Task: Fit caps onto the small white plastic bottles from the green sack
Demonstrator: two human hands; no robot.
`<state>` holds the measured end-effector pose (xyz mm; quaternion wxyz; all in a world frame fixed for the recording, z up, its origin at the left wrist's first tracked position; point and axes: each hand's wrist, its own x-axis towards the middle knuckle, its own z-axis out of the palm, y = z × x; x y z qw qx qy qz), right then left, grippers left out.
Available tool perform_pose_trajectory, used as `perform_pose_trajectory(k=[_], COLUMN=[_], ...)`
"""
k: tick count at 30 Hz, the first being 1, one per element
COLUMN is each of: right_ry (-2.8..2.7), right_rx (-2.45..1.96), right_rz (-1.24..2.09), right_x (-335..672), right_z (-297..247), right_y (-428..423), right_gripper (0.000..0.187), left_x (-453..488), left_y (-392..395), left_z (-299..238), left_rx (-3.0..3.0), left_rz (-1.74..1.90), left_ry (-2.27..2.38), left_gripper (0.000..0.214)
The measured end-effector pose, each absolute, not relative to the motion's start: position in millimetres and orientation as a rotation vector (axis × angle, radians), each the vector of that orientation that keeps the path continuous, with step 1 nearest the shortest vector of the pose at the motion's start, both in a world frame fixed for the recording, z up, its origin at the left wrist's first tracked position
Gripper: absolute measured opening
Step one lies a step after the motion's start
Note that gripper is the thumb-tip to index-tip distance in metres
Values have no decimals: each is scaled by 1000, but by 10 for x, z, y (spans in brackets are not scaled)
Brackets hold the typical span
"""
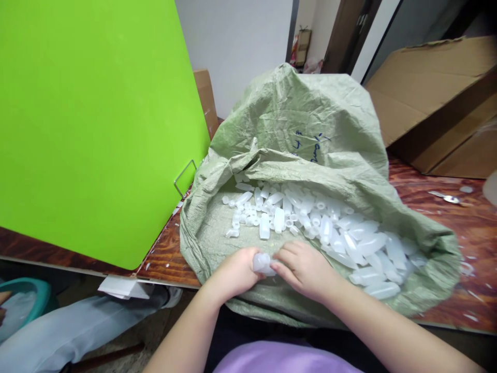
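Over the green sack (295,119), both hands, left hand (233,274) and right hand (306,269), pinch one small translucent bottle (262,263).

A reddish-brown, wood-grain tabletop (469,233) spreads out to the right of the right grip (306,269). Up and to the left of the left grip (233,274) a bright green board (89,119) stands upright, with a wire stand (184,178) at its lower edge and a cardboard sheet (205,98) behind it. Straight beyond both grips rises a plain white wall (236,46). Right of that wall a dark door frame (345,31) opens on a lit passage. Far up and right of the right grip lies a big open cardboard box (435,98). Down and left of the left grip, below tabletop level, sits a teal basin (27,295). The light is soft and even.
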<state>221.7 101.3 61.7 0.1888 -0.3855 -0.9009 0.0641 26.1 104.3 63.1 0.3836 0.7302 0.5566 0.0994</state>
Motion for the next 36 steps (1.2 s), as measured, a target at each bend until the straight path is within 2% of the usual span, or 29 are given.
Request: perform_pose_trajectory(k=[3, 5, 10, 16, 21, 27, 31, 36], right_ry=[-2515, -2582, -2543, -2535, -2639, -2550, -2648, -2505], right_rx=[-1021, -1043, -1069, -1083, -1034, -1042, -983, -1158], right_rz=[182, 190, 202, 191, 176, 110, 231, 477], right_x=[2225, 2241, 2262, 2251, 2240, 2268, 2252, 2146], right_z=[639, 634, 618, 678, 617, 628, 683, 665], right_y=[997, 990, 964, 973, 972, 947, 956, 962], right_gripper=[37, 30, 35, 32, 24, 28, 23, 17], left_x=[263, 269, 293, 304, 292, 279, 268, 282], left_y=[1039, 1039, 1038, 1037, 1046, 1046, 1048, 1052], left_z=[619, 627, 663, 659, 653, 640, 630, 632], left_rx=[1821, 1818, 1801, 1852, 1820, 1824, 1818, 1817], left_rz=[273, 263, 256, 253, 248, 244, 243, 229], left_ry=[1402, 1415, 1434, 1417, 1411, 1398, 1414, 1461], left_gripper=[16, 14, 14, 13, 15, 14, 15, 17])
